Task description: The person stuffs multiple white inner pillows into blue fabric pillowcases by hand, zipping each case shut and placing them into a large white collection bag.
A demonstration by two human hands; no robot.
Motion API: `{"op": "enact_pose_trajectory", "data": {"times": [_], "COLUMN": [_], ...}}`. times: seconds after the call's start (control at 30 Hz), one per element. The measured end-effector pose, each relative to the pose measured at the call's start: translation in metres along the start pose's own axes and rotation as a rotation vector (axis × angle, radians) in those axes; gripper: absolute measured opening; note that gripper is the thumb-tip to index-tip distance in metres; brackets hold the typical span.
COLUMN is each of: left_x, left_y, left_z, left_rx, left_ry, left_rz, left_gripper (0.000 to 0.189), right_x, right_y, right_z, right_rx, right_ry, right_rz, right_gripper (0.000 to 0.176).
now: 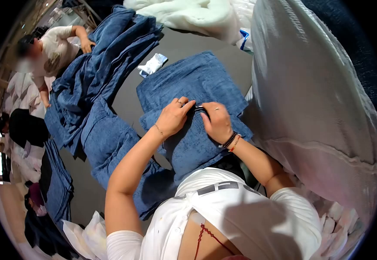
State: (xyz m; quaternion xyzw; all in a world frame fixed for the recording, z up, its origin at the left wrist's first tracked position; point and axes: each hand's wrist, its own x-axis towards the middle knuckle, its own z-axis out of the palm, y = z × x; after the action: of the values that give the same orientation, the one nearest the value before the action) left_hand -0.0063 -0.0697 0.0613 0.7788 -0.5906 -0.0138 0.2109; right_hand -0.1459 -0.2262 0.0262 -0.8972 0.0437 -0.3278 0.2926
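A folded piece of blue cloth lies in front of my body, draped from the table toward my lap. My left hand is closed in a pinch at its upper part. Facing it, my right hand curls its thumb and fingers on the same cloth. Between the two sets of fingertips runs a short dark strip with a pale shiny line; its kind cannot be made out. Just beyond my hands another flat blue cloth piece is spread on the grey table.
A small white packet lies behind the cloth. Large blue cloth heaps line the left side, where a person has a hand on them. White fluffy material sits at the back. A big pale sheet hangs close on my right.
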Motion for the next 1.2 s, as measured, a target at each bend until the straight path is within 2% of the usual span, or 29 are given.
{"op": "enact_pose_trajectory", "data": {"times": [0.03,0.13,0.3,0.37,0.4,0.43,0.5,0.53,0.57,0.63,0.8,0.97,1.07,1.2], "left_x": [0.011,0.04,0.085,0.101,0.106,0.109,0.108,0.106,0.103,0.099,0.092,0.089,0.091,0.092], "left_y": [-0.003,-0.003,-0.02,-0.018,-0.021,-0.027,-0.038,-0.044,-0.05,-0.048,-0.041,-0.043,-0.044,-0.046], "left_z": [0.007,0.02,0.042,0.049,0.055,0.058,0.059,0.063,0.068,0.063,0.054,0.061,0.061,0.065], "left_rx": [-0.008,0.167,0.093,0.021,-0.131,-0.134,-0.66,-0.825,-0.823,-0.898,-0.931,-0.98,-1.036,-0.964], "left_ry": [-0.006,-0.001,-0.077,-0.326,-0.272,-0.271,-0.533,-0.566,-0.567,-0.525,-0.409,-0.386,-0.406,-0.373], "left_rz": [0.01,0.075,0.217,0.139,0.181,0.183,-0.193,-0.283,-0.287,-0.416,-0.456,-0.479,-0.466,-0.492], "left_gripper": [0.052,0.029,0.02,0.013,0.011,0.011,0.018,0.023,0.023,0.023,0.024,0.023,0.024,0.024], "right_x": [0.0,-0.004,-0.006,-0.008,-0.009,-0.013,-0.017,-0.017,-0.016,-0.013,-0.003,0.002,0.008,0.005], "right_y": [0.007,0.017,0.029,0.039,0.046,0.052,0.058,0.043,0.036,0.025,0.011,-0.001,0.001,0.001], "right_z": [-0.005,-0.011,-0.001,0.001,0.005,0.006,0.004,0.0,0.003,0.007,0.015,0.022,0.022,0.019], "right_rx": [-0.008,-0.117,-0.001,0.042,0.126,0.124,0.413,0.32,0.324,0.179,0.193,0.079,0.043,0.076], "right_ry": [0.002,-0.146,-0.282,-0.487,-0.474,-0.475,-0.366,-0.25,-0.25,-0.103,0.074,0.057,-0.022,0.044], "right_rz": [0.011,0.045,0.037,0.102,0.157,0.158,0.422,0.418,0.418,0.297,0.18,0.149,0.221,0.143], "right_gripper": [0.027,0.038,0.038,0.037,0.039,0.039,0.04,0.041,0.041,0.04,0.027,0.027,0.022,0.018]}}
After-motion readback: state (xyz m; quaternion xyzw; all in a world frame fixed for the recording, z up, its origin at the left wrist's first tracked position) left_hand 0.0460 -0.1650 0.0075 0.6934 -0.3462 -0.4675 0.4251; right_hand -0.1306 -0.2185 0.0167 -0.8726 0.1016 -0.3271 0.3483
